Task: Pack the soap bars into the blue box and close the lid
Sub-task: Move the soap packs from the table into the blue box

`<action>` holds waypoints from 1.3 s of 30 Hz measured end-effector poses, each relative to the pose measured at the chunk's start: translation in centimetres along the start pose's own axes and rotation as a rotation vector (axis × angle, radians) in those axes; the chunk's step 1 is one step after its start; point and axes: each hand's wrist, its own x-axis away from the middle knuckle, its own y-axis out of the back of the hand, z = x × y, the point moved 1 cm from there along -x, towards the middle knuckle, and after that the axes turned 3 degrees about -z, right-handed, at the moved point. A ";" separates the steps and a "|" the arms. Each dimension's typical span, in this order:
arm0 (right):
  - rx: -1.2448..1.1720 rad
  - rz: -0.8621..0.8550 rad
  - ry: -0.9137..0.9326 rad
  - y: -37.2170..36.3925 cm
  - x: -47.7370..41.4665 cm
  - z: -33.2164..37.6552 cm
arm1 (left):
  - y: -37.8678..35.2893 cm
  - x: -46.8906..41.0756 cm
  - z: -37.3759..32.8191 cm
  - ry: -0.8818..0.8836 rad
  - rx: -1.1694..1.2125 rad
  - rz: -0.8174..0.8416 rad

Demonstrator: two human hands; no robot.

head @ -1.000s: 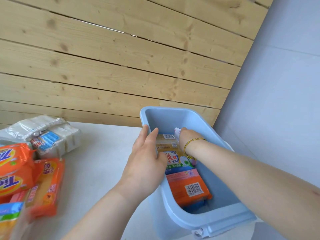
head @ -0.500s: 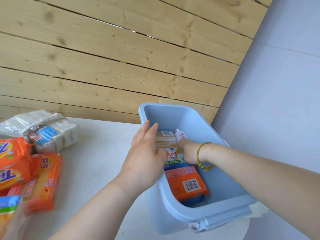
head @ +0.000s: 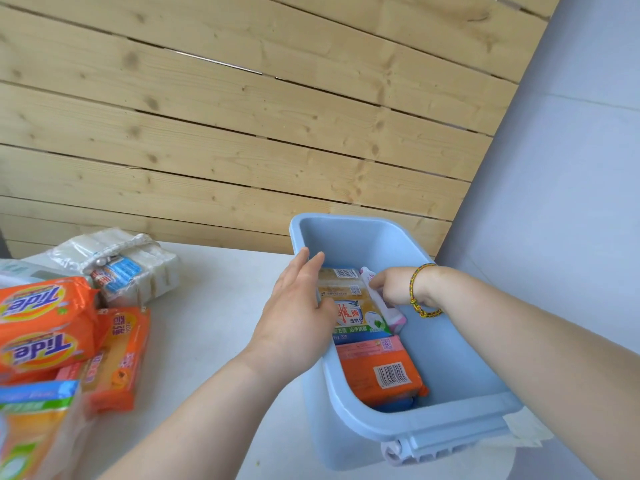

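Near-left stock: blurred soap packs (head: 31, 427) lie at the table edge, not yet packed.
Blue box (head: 450, 420): it stands open on the table at our right, hinge (head: 394, 452) on the near rim. A pale flap (head: 526, 431) shows beyond that rim, and we cannot tell whether it is the lid.
Orange bar (head: 381, 372): it lies flat in the near half of the box, barcode up. We judge it was laid flat to leave room above.
Left hand (head: 294, 317): the fingers are straight along the box's left wall, with the thumb over the rim touching the printed pack (head: 360, 320). It grips nothing. We judge it steadies the box.
Right hand (head: 391, 289): it is inside the box, fingers curled and pinching a pink-and-white packet (head: 384, 306). The packet stands on edge just beside the yellow bar (head: 341, 289). We judge it is being wedged into the gap along the right wall.
Loose stock: orange packs (head: 41, 320), an orange-and-yellow bar (head: 117, 355) and a white wrapped bundle (head: 131, 271) sit well apart from the box.
Table (head: 214, 323): the surface is pale and matt.
Room: a wooden plank wall (head: 242, 133) stands behind and a grey wall (head: 571, 202) at the right.
Task standing: packing is part done and the lid is not yet closed.
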 end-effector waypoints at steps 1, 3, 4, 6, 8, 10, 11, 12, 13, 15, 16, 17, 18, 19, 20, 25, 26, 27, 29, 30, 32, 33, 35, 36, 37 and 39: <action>-0.026 -0.017 0.004 0.4 0.2 0.0 | 0.1 0.0 -0.1 0.001 -0.014 -0.002; -0.069 -0.059 0.011 1.3 0.9 -0.1 | 0.3 0.2 -0.2 0.002 -0.043 0.001; -0.090 -0.067 0.032 1.8 1.2 -0.2 | 0.5 0.3 -0.3 -0.002 -0.064 0.008; -0.132 -0.076 0.081 2.8 2.1 0.1 | 1.3 0.8 -0.3 -0.028 -0.127 0.032; -0.171 -0.110 0.115 3.7 3.1 0.8 | 2.4 1.7 -0.3 -0.055 -0.189 0.085; -0.245 -0.164 0.169 4.6 4.1 1.9 | 4.1 2.8 0.1 -0.072 -0.231 0.097; -0.282 -0.205 0.210 5.0 4.5 3.0 | 5.4 3.6 0.5 -0.073 -0.243 0.070; -0.314 -0.246 0.243 5.4 5.0 3.7 | 6.5 4.1 0.8 -0.080 -0.244 0.042; -0.330 -0.287 0.289 5.8 5.6 4.8 | 7.9 4.8 1.3 -0.083 -0.256 -0.006; -0.300 -0.362 0.397 6.2 6.9 7.7 | 11.3 6.0 2.7 -0.071 -0.284 -0.149; -0.257 -0.401 0.450 6.3 7.4 9.3 | 12.9 6.5 3.5 -0.052 -0.311 -0.228; -0.202 -0.437 0.492 6.4 7.9 10.8 | 14.4 6.8 4.2 -0.021 -0.349 -0.308; -0.146 -0.460 0.534 6.4 8.3 12.3 | 15.9 7.1 5.1 0.022 -0.389 -0.385; -0.098 -0.461 0.570 6.4 8.5 13.9 | 17.4 7.3 5.9 0.070 -0.428 -0.455; -0.059 -0.455 0.598 6.2 8.6 15.4 | 18.7 7.3 6.8 0.116 -0.459 -0.505; 0.036 -0.331 0.725 3.7 7.6 23.2 | 23.9 7.5 11.2 0.303 -0.551 -0.430; 0.031 -0.305 0.744 3.1 7.1 24.5 | 24.3 7.4 11.7 0.339 -0.547 -0.379; 0.012 -0.279 0.755 2.3 6.4 26.0 | 24.7 7.4 12.2 0.365 -0.537 -0.338; -0.044 -0.225 0.754 1.0 4.8 28.6 | 25.1 7.3 13.0 0.374 -0.522 -0.290; -0.073 -0.202 0.751 0.4 4.0 29.8 | 25.2 7.2 13.3 0.359 -0.527 -0.283; -0.113 -0.169 0.745 -0.4 2.5 32.2 | 25.7 7.1 13.7 0.325 -0.545 -0.289; -0.125 -0.163 0.739 -0.6 1.9 33.0 | 25.7 7.1 13.6 0.309 -0.551 -0.293; -0.109 -0.153 0.726 -1.0 0.7 34.8 | 25.9 7.0 13.7 0.295 -0.564 -0.297; -0.078 -0.150 0.719 -1.2 0.1 35.7 | 26.1 6.9 13.8 0.290 -0.575 -0.297; -0.039 -0.152 0.713 -1.3 -0.4 36.3 | 26.2 6.8 13.9 0.283 -0.586 -0.295; 0.047 -0.156 0.696 -1.6 -1.1 37.5 | 26.4 6.5 14.2 0.277 -0.595 -0.286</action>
